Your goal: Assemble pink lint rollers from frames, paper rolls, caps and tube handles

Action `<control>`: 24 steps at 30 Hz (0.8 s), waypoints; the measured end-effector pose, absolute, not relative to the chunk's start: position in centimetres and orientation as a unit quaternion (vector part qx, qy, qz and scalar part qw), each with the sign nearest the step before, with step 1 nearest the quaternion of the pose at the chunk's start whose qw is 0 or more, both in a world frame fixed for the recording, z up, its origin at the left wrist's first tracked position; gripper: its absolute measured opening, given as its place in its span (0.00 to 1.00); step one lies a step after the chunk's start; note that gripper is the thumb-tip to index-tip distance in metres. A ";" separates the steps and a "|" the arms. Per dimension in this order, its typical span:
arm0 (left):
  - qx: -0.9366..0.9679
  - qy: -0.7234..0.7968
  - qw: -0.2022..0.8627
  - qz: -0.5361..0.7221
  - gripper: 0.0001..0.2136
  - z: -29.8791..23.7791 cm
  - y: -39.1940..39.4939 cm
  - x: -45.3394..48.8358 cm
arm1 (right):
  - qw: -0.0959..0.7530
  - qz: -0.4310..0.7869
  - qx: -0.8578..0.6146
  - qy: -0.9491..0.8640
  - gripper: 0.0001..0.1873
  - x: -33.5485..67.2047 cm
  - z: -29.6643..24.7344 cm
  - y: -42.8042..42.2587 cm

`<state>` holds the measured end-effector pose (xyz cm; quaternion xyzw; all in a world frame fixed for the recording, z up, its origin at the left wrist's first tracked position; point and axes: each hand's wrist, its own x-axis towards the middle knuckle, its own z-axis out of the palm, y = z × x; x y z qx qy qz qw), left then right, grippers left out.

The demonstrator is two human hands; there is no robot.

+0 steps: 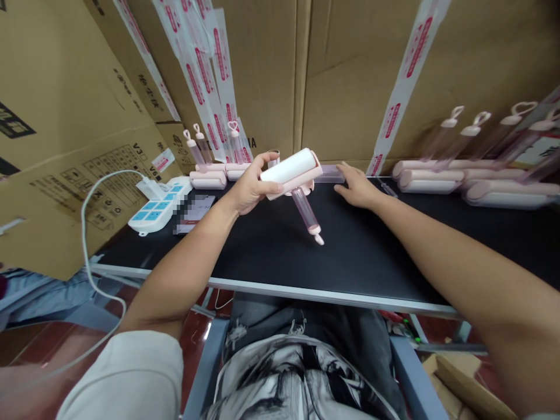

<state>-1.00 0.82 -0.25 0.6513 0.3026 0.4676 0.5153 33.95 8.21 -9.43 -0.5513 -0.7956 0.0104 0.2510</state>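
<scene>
The left hand (pixel 257 185) pinches a lint roller (pixel 292 173) over the tabletop (pixel 262 251), handle (pixel 306 211) slanting down. Just right, by a clear cover (pixel 331 173), the right hand (pixel 359 185) spreads thumb from fingers: seemingly a reaching step, calling for a closing grasp.

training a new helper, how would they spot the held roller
Find the black table before the cardboard. Over it, the left hand holds a white roller in pink casing. Its handle points toward the near edge; those of neighbouring rollers point up.
</scene>
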 end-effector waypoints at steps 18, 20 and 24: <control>0.724 0.394 0.463 0.324 0.22 -1.5 -0.6 0.3 | 0.433 0.235 -0.584 -0.645 0.33 30.2 -4.0 2.0; 0.732 0.394 0.465 0.305 0.25 -1.5 -0.7 0.4 | 0.467 0.345 -0.489 -0.651 0.31 28.4 -3.4 0.1; 0.742 0.388 0.458 0.299 0.32 -1.1 -1.0 0.2 | 0.455 0.369 -0.431 -0.687 0.33 25.9 -3.1 -2.7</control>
